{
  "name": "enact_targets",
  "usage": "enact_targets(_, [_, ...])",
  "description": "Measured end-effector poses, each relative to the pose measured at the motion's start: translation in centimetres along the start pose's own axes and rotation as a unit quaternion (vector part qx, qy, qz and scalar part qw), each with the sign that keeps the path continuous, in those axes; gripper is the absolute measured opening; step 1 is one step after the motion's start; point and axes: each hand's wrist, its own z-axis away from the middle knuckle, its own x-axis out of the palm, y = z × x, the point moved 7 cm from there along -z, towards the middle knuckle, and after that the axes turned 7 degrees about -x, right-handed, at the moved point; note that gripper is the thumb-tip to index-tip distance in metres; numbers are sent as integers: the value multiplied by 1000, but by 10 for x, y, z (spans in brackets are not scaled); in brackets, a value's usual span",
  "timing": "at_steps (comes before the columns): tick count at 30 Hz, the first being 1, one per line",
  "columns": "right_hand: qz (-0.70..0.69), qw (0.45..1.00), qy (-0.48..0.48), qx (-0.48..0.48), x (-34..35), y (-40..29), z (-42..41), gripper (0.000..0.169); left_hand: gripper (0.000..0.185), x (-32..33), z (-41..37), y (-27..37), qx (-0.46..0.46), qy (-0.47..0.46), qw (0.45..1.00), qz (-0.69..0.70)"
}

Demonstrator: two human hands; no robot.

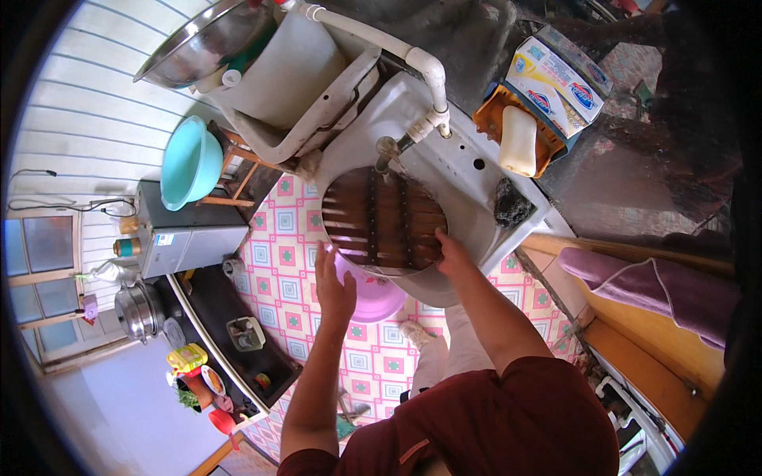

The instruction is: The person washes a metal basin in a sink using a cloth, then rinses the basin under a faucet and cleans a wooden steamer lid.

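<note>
Under the old tap (pixel 388 149), a round slatted brown rack (pixel 387 220) with two dark studded crossbars is tilted over the front of the white sink (pixel 476 205). My right hand (pixel 453 253) grips its right edge, with the thumb on top and the fingers partly hidden. At the lower left edge is my left hand (pixel 334 288), its fingers apart and the fingertips close to the rim; contact is unclear. A pink-purple basin (pixel 375 300) shows below the rack, partly covered by it.
A soap bar (pixel 518 140) in an orange dish and a printed box (pixel 556 86) stand right of the sink. Left are a white tub (pixel 286 71), a metal bowl (pixel 202 44) and a turquoise basin (pixel 190 163) on a wooden stool. A purple towel (pixel 649 291) hangs at right.
</note>
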Motion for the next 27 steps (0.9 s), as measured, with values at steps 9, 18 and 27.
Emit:
enact_targets(9, [803,588,33,-95,51,-89,7,48,32,93,5,-61,-401,-84,772,487])
enact_targets(18, [801,461,81,-374,122,-14,-27,59,20,92,15,-57,-435,-108,775,445])
enact_targets(27, [751,435,-241,-434,135,-33,-15,58,16,99,16,-55,-426,-147,765,459])
